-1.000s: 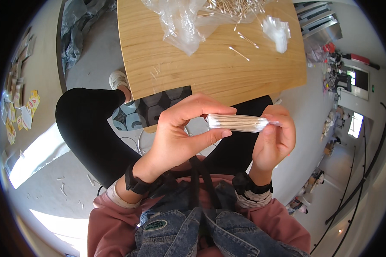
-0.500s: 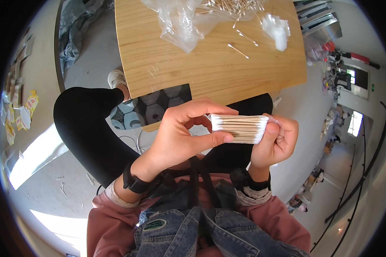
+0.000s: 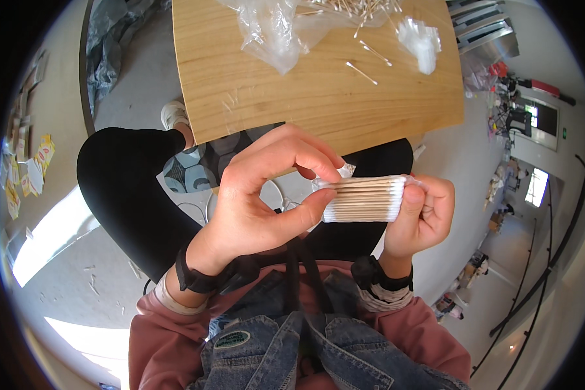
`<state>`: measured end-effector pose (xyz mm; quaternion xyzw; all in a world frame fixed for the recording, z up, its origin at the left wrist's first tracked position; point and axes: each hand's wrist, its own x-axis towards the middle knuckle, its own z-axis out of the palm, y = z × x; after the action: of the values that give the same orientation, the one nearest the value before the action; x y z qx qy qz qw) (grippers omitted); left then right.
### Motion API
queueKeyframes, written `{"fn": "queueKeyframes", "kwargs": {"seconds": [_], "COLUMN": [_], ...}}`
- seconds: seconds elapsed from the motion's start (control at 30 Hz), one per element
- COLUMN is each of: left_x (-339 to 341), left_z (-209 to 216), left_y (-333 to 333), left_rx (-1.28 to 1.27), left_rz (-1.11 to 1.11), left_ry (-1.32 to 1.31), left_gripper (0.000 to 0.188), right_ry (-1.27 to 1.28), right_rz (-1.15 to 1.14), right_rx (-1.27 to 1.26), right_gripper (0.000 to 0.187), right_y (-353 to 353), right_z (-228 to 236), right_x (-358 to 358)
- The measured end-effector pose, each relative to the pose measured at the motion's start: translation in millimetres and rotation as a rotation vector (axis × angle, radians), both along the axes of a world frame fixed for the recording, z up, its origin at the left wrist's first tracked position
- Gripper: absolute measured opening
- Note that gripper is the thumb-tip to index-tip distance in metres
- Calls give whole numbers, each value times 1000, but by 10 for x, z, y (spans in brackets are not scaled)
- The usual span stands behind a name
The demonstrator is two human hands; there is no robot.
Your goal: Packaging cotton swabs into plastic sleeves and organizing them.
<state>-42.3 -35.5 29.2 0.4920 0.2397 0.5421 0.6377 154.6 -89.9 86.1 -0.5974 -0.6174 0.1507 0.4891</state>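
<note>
Above my lap, a flat pack of cotton swabs [image 3: 364, 200] in clear plastic lies sideways between my hands, with white tips at both ends and pale sticks in rows. My right hand [image 3: 422, 216] grips its right end, thumb in front and fingers curled behind. At the other end, my left hand [image 3: 250, 195] is closed with thumb and fingertips at the upper left corner, where a bit of clear film shows. The palm is arched, leaving a gap between thumb and forefinger. My wrists each carry a black strap.
Ahead stands a wooden table [image 3: 318, 97]. Loose cotton swabs [image 3: 364, 10] are heaped at its far side beside a crumpled clear plastic bag [image 3: 273, 39], and a few lie nearer. A bundle of small clear bags [image 3: 422, 45] sits at the right. Yellow wrappers [image 3: 44, 156] are at far left.
My left hand has slid left from the pack's face to its left edge, with the fingers more arched. The right hand keeps its hold, and the pack has barely shifted.
</note>
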Motion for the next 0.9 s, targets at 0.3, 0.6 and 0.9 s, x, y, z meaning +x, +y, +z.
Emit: {"fn": "queueKeyframes", "kwargs": {"seconds": [0.3, 0.6, 0.9], "left_x": [-97, -301, -233], "left_z": [13, 102, 88], "left_y": [41, 128, 98], "left_rx": [-216, -163, -215], "left_rz": [-102, -199, -233], "left_ry": [5, 97, 9], "left_gripper": [19, 18, 26], "right_ry": [140, 121, 730], "right_rz": [76, 26, -1], "right_rx": [-162, -183, -505], "right_gripper": [5, 7, 13], "right_y": [18, 35, 146], "right_z": [61, 110, 28], "right_x": [-48, -35, 18]}}
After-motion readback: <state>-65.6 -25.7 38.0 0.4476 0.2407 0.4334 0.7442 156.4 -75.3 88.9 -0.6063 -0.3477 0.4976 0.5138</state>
